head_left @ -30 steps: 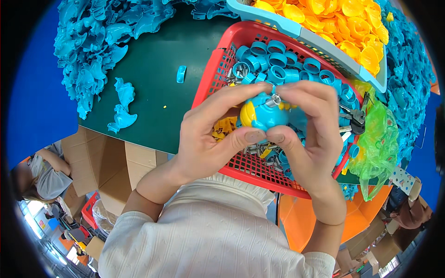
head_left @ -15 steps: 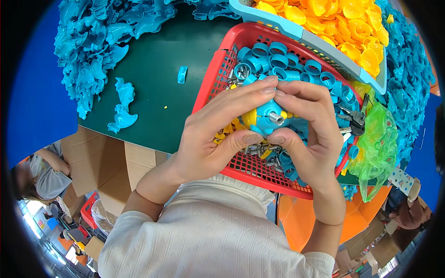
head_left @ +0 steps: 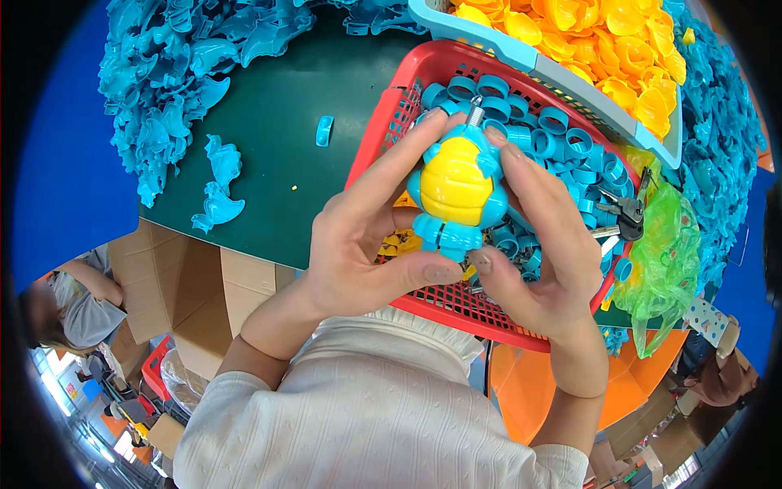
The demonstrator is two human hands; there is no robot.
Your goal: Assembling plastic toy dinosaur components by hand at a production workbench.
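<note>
Green tabletop [head_left: 326, 196] fills the middle, its far edge buried at 11 o'clock under a heap of blue plastic shells [head_left: 175, 73] and its near edge bent by the lens. At 1 o'clock a pale blue bin [head_left: 570, 90] of yellow-orange shells [head_left: 603, 41] runs out of frame at the top. Below it sits a red mesh basket [head_left: 456, 306] of small blue rings [head_left: 562, 138]; much of its inside is blocked by the hands. At 3 o'clock a green plastic bag [head_left: 668, 261] lies crumpled beside a bunch of keys [head_left: 623, 213], partly tucked under the rings. Left hand [head_left: 358, 253] and right hand [head_left: 546, 253] together grasp a blue and yellow toy figure [head_left: 456, 191], held above the basket near the centre, fingers pressing its sides and thumbs beneath. A small metal spring [head_left: 475, 108] pokes from its top; its back is hidden. Two loose blue pieces [head_left: 218, 183] lie at 9 o'clock, a tiny one [head_left: 324, 130] beyond them.
</note>
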